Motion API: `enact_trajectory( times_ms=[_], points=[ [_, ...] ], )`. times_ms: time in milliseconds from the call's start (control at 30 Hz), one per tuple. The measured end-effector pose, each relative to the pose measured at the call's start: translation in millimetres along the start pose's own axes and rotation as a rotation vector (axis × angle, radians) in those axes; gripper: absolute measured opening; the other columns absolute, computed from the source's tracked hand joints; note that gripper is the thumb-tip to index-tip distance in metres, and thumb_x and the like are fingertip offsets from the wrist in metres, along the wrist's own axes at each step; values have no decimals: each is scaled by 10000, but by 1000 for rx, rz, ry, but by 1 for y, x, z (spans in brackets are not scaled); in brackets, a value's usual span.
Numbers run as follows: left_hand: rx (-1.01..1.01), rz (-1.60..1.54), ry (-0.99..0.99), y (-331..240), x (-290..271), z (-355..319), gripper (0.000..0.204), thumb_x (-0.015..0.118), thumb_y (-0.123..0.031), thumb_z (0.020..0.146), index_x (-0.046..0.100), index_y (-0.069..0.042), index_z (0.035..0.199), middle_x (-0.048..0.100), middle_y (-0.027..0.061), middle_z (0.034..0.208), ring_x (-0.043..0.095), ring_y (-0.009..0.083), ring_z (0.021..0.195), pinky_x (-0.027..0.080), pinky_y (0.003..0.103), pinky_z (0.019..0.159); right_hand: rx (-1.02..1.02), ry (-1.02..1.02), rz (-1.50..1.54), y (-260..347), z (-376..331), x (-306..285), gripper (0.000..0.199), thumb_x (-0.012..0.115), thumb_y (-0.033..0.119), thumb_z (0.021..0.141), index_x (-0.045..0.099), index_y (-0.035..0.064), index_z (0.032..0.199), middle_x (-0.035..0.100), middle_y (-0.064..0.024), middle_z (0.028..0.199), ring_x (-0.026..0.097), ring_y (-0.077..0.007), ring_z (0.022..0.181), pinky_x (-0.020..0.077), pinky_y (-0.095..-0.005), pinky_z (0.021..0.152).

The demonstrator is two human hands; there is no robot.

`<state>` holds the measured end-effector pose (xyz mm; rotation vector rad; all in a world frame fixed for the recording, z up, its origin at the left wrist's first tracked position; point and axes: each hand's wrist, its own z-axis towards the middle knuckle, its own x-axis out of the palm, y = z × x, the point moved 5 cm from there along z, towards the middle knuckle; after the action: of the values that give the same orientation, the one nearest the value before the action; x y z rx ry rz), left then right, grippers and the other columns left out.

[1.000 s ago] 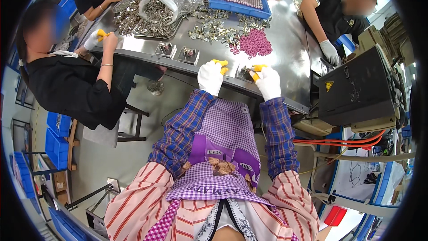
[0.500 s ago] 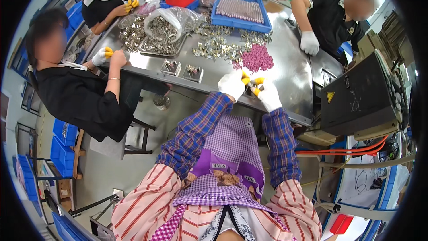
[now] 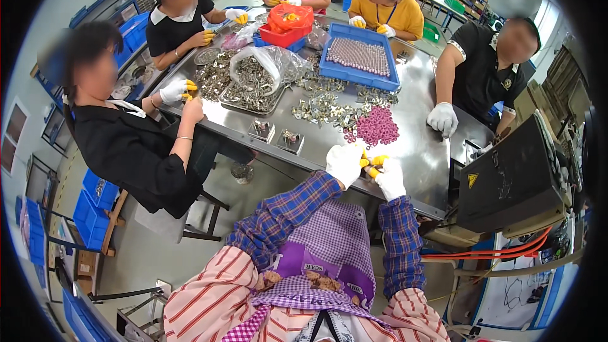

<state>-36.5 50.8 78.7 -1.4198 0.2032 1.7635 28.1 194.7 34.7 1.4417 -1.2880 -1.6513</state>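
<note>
My left hand [image 3: 345,164] and my right hand [image 3: 389,178], in white gloves with yellow fingertips, meet over the near edge of the steel table [image 3: 415,174]. The fingers of both are pinched together around something small, too hidden to name. Just beyond them lies a pile of small pink rings [image 3: 377,126]. Loose shiny metal parts [image 3: 323,109] spread out to the left of the rings.
A blue tray [image 3: 358,81] holds rows of pinkish rods. Further left, a metal tray [image 3: 253,111] carries a bag of metal pieces. Two small boxes [image 3: 291,141] stand by the near edge. Co-workers surround the table; a black cabinet [image 3: 506,177] stands right.
The view has tilted up, so the table and my hands sit lower in it. My hands stay together at the near edge. The co-worker at far left-back has lowered one hand.
</note>
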Motion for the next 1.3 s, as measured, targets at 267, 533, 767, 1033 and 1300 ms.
enact_trajectory(
  times_ms=[267,533,767,1033,1300],
  points=[
    [236,130,-113,1,-9,0,226,597,-345,785,619,-137,869,626,51,930,615,253,792,446,356,696,-450,-211,-455,27,-29,16,458,770,167,691,630,20,1102,617,-113,1127,601,-235,955,464,-302,878],
    [4,18,-38,20,-75,1,351,623,-338,785,647,-117,1057,654,76,1061,635,253,888,488,332,789,-376,-342,-800,53,-52,-8,510,809,155,586,669,109,1075,669,-47,1029,618,-244,889,487,-322,815],
    [-529,-133,-677,195,-128,-55,347,632,-241,812,634,-58,1107,663,121,1042,637,314,842,503,395,741,146,-644,-943,2,-28,-108,477,734,355,728,640,171,1158,657,-79,1021,615,-267,867,496,-351,783],
    [-556,-9,-844,248,-97,-106,383,614,-273,855,587,-45,1161,654,164,1034,633,341,854,503,386,720,310,-788,-1020,-33,12,-144,437,651,374,814,603,172,1199,611,-75,1064,606,-269,905,500,-363,784],
    [-680,-29,-673,272,-90,-85,417,528,-365,908,559,-71,1203,658,151,1060,632,346,883,495,392,744,249,-823,-1031,-27,8,-140,439,642,359,828,574,206,1233,602,-68,1075,611,-256,896,504,-351,779]
  ],
)
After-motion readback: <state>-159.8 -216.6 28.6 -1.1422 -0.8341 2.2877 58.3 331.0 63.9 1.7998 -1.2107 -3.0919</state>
